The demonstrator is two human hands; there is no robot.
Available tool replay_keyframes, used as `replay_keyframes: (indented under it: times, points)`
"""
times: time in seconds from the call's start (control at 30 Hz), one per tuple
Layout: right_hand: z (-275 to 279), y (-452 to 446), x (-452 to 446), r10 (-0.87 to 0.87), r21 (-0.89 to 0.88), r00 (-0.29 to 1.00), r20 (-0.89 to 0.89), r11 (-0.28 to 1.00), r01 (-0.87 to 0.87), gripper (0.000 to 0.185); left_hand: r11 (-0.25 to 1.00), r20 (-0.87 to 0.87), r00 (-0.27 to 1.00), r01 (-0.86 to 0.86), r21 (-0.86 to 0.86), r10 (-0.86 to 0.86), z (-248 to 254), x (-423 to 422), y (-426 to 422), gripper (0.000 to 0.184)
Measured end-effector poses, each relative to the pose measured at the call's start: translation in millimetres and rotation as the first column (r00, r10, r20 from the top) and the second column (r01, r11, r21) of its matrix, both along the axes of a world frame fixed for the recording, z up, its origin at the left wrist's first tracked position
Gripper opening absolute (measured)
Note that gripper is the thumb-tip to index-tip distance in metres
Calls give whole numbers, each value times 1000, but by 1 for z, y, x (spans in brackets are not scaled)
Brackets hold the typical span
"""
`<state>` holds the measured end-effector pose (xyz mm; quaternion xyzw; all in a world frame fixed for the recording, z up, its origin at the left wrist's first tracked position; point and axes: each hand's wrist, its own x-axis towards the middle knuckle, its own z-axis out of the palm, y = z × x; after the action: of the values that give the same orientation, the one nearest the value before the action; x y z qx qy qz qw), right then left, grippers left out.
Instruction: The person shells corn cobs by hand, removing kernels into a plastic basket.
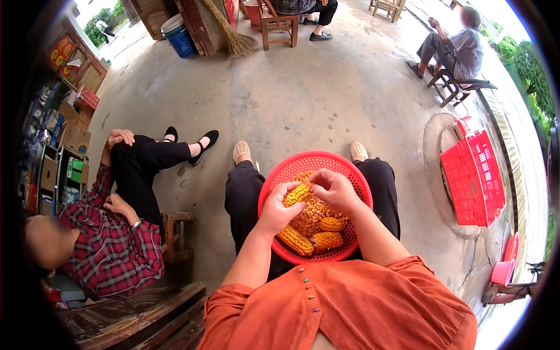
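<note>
A red perforated plastic basket (pixel 363 181) rests on my lap between my knees. Loose corn kernels (pixel 309 220) fill its middle, with several corn cobs (pixel 296 240) lying on them toward my body. My left hand (pixel 279 207) grips a yellow corn cob (pixel 296 196) above the kernels, its fingers wrapped round the near part. Beside the cob's far end, my right hand (pixel 335 191) has its thumb and fingers curled together in a pinch. Whatever is between those fingertips is too small to make out.
On my left sits a person in a plaid shirt (pixel 116 248). Another person (pixel 461 52) sits on a chair at far right. A red plastic crate (pixel 473 175) stands to my right. Farther off are a blue bucket (pixel 179 38) and a straw broom (pixel 230 35).
</note>
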<state>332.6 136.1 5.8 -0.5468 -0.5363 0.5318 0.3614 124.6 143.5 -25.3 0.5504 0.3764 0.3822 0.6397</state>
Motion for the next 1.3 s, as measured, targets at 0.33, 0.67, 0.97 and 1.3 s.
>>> replay_keyframes:
  times: [0.33, 0.67, 0.97, 1.3]
  points:
    - [-5, 1, 2, 19, 43, 980, -198, 999, -10, 19, 995, 53, 997, 54, -86, -49, 12, -1, -1, 48]
    - [-13, 4, 1, 6, -4, 983, -182, 1000, -7, 19, 967, -206, 976, -8, 255, 63, 8, 0, 0, 46]
    - [-11, 2, -4, -38, 74, 998, 43, 997, 35, 15, 970, -233, 972, 37, 242, 21, 10, -2, -1, 49]
    - [-2, 1, 1, -62, 182, 995, -82, 980, 76, 21, 999, -26, 999, -32, 43, 33, 2, 0, -1, 46]
